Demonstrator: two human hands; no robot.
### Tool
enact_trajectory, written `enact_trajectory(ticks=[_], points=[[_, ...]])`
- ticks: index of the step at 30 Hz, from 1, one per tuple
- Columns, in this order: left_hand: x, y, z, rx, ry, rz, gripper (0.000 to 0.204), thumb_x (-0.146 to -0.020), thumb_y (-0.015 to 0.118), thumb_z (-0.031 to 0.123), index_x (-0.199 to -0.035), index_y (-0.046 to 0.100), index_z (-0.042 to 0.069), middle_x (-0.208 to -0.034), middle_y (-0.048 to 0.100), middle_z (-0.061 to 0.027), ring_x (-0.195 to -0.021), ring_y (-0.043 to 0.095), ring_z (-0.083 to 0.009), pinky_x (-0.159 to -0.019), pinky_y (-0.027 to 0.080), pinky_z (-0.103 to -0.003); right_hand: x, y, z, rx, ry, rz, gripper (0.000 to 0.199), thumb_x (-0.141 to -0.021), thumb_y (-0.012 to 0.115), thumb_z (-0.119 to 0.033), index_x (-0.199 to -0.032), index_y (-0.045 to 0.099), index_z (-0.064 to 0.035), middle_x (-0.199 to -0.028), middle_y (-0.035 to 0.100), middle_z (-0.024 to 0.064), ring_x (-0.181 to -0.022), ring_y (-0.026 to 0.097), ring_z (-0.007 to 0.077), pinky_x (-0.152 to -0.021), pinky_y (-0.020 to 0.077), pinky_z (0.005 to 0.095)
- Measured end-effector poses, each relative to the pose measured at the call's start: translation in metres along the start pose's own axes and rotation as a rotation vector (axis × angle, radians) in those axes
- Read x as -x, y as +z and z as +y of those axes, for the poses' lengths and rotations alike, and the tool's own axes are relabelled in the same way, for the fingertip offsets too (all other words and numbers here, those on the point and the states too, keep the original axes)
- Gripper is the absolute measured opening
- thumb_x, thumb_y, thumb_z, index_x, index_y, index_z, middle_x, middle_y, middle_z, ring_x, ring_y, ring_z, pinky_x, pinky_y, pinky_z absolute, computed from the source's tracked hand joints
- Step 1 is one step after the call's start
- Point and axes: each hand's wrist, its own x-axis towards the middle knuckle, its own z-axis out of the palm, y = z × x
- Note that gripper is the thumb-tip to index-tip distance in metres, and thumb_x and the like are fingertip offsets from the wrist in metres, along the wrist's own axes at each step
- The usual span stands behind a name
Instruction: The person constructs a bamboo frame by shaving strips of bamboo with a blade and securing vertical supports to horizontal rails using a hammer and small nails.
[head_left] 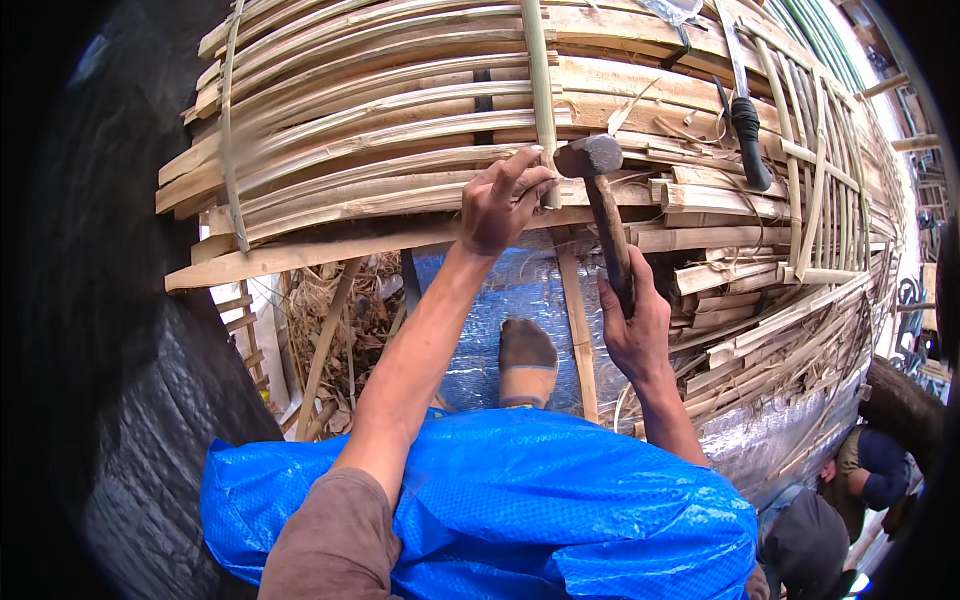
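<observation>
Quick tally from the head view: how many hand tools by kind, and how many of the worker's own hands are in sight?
Hammers: 1, the hammer, gripped in the right hand
Knives: 1, the black-handled knife, lying on the bamboo slats
Hands: 2, with the left hand pinching at a slat
Total: 4

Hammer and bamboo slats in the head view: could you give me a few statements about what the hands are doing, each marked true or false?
1. The right hand holds a hammer by its wooden handle. True.
2. The left hand rests flat on the blue tarp. False: it pinches at an upright bamboo strip up on the stacked bamboo slats.
3. The hammer's head is close beside the left hand's fingers. True.
4. A knife with a dark handle lies on the slats, right of the hammer. True.
5. The right hand's grip is on the hammer's metal head. False: it grips the lower end of the handle.
</observation>
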Motion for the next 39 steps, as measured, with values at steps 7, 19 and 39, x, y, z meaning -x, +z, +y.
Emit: enact_trajectory(ticks=[7, 19, 39], points=[[0.0, 0.001, 0.0, 0.011, -0.009, -0.015, 0.06, -0.08, 0.083, 0.006, -0.131, 0.052, 0.01, -0.091, 0.078, -0.0048, -0.085, 0.074, -0.0255, -0.072, 0.06, -0.035, 0.006, 0.011, 0.013, 0.035, -0.053, 0.045, 0.053, -0.096, 0.067, -0.008, -0.144, 0.045, -0.0026, -0.1, 0.069, 0.0281, -0.088, 0.072, 0.0432, -0.073, 0.0563, 0.0465], [-0.007, -0.008, 0.006, -0.123, 0.08, -0.05, 0.05, -0.079, 0.084, 0.003, -0.121, 0.057, 0.008, -0.095, 0.077, -0.0086, -0.09, 0.075, -0.0264, -0.072, 0.063, -0.036, 0.014, 0.028, 0.023, -0.039, 0.034, 0.079, 0.048, -0.098, 0.065, -0.011, -0.142, 0.047, -0.0036, -0.097, 0.071, 0.0249, -0.087, 0.074, 0.0374, -0.072, 0.0572, 0.0418], [-0.015, -0.015, 0.009, -0.047, 0.178, -0.114, 0.051, -0.07, 0.079, -0.008, -0.109, 0.056, 0.015, -0.093, 0.078, -0.0019, -0.064, 0.056, -0.0166, -0.054, 0.052, -0.028, -0.083, -0.017, 0.031, -0.086, 0.095, 0.356, 0.048, -0.099, 0.068, -0.015, -0.141, 0.048, 0.0006, -0.078, 0.063, 0.0029, -0.065, 0.053, 0.0064, -0.057, 0.0429, 0.0252]])
